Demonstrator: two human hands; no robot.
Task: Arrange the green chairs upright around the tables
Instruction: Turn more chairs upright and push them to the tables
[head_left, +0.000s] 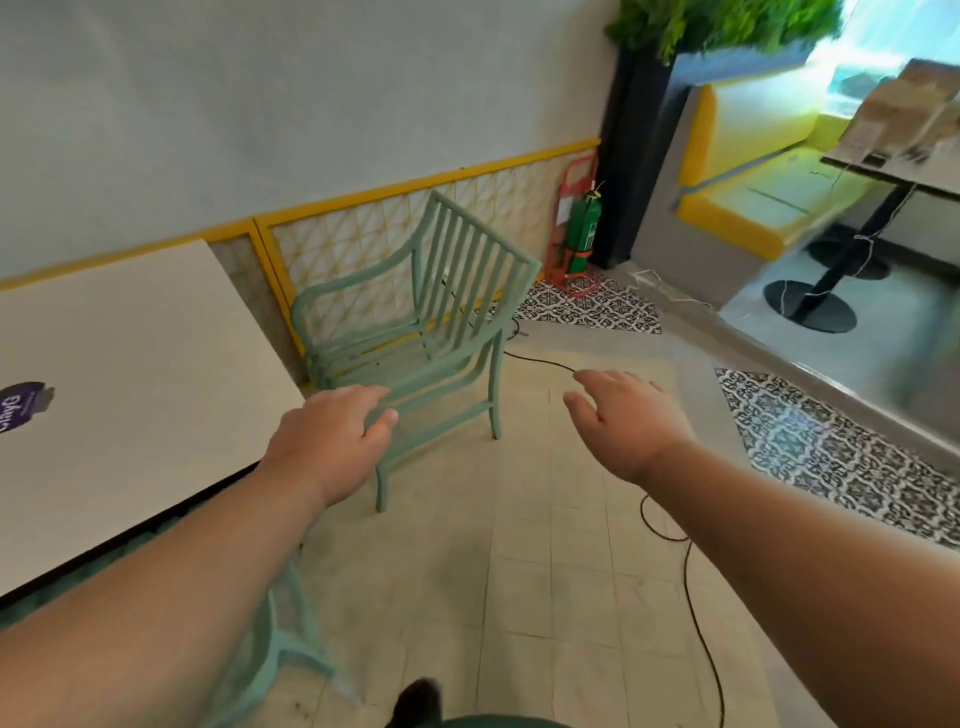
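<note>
A light green slatted chair (457, 291) stands upright on the tiled floor, at the corner of a white table (130, 338) on the left. My left hand (332, 436) is at the front end of the chair's near armrest, with fingers and thumb curled round it. Out to the right of the chair, my right hand (623, 415) hovers above the floor with fingers spread, touching nothing. Part of a second green chair (283, 639) shows blurred under my left forearm, beside the table edge; most of it is hidden.
A black cable (693, 597) runs across the floor tiles to my right. A green fire extinguisher (584, 228) in a red stand sits by the wall. A yellow bench (737, 218) and a black-pedestal table (810, 306) are at the far right.
</note>
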